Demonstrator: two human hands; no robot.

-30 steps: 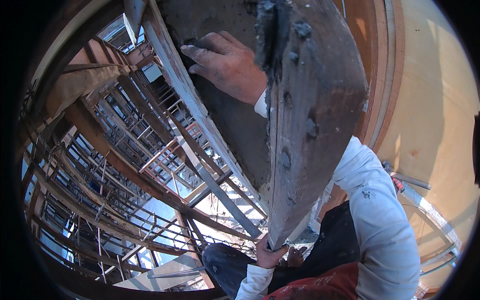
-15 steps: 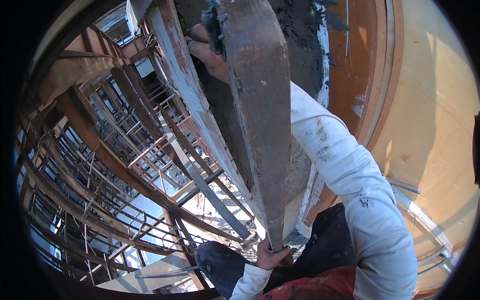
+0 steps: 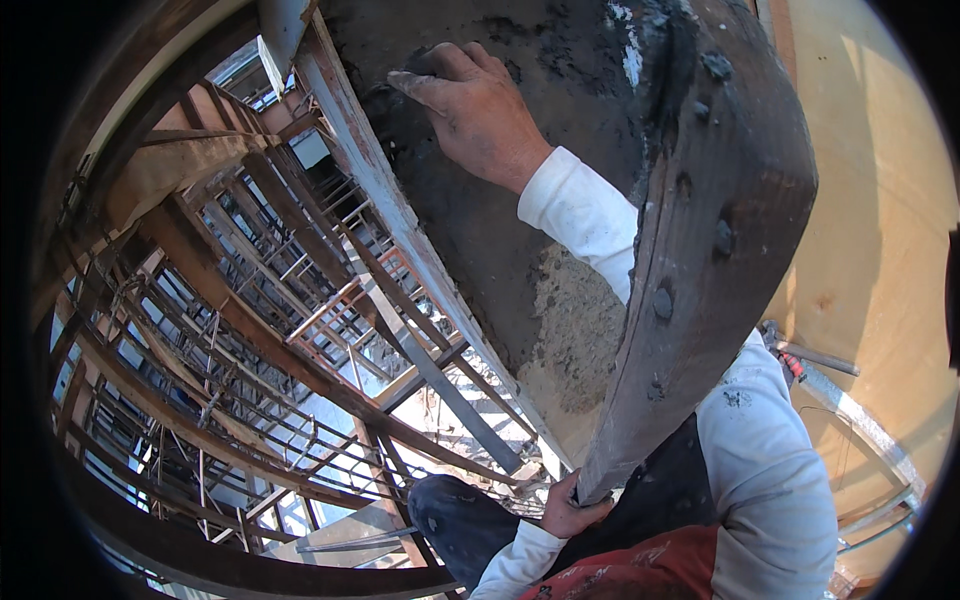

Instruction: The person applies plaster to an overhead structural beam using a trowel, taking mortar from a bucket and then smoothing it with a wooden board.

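Observation:
A long wooden board [image 3: 715,200], smeared with dark wet mortar along its upper left edge, slants from the upper right down toward my lap. Its narrow lower end is wrapped by my left hand [image 3: 572,512]. Farther off, my right hand [image 3: 485,115] is at the wet grey mortar [image 3: 460,220] coating the surface, fingers curled in. Something dark shows between thumb and fingers; I cannot make out whether it is a lump of mortar or the coat behind. The board hides part of my right forearm. Lower down, the coat turns to rough, drier, sandy mortar [image 3: 575,330].
A pale wooden strip [image 3: 390,200] edges the mortar on the left. Beyond it is a deep drop with beams, metal bars and scaffolding [image 3: 330,310]. To the right stands a tan panel [image 3: 870,230], with a red-handled tool [image 3: 792,366] near a metal bar.
The board's upper end has swung right, away from the mortar face. My right hand, partly behind the board before, now shows whole over the mortar. My left hand keeps its hold.

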